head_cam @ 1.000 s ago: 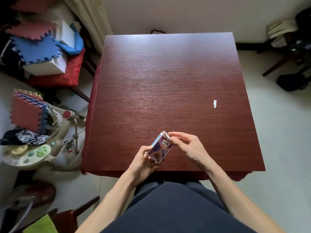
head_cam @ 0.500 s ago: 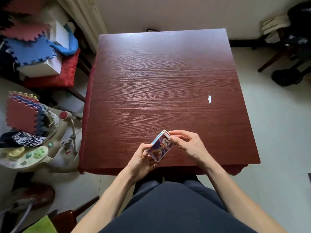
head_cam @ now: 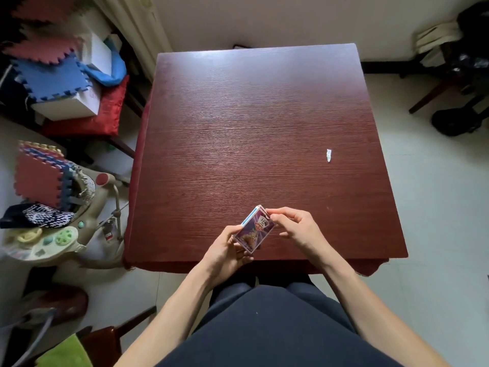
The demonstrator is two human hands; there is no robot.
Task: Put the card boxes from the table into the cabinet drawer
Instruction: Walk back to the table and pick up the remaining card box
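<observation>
I hold the card box (head_cam: 254,229) tilted over the near edge of the table (head_cam: 251,128), low in the frame's centre. My left hand (head_cam: 227,251) grips its lower end, fingers curled beneath it and mostly hidden. My right hand (head_cam: 296,229) pinches the upper corner, and the fingertips cover part of the printed face, so its lettering is too small to read. A white scrap (head_cam: 329,155) lies well apart at centre right. Foam mats (head_cam: 50,78) and a baby walker (head_cam: 53,234) crowd the left edge, partly cut off.
</observation>
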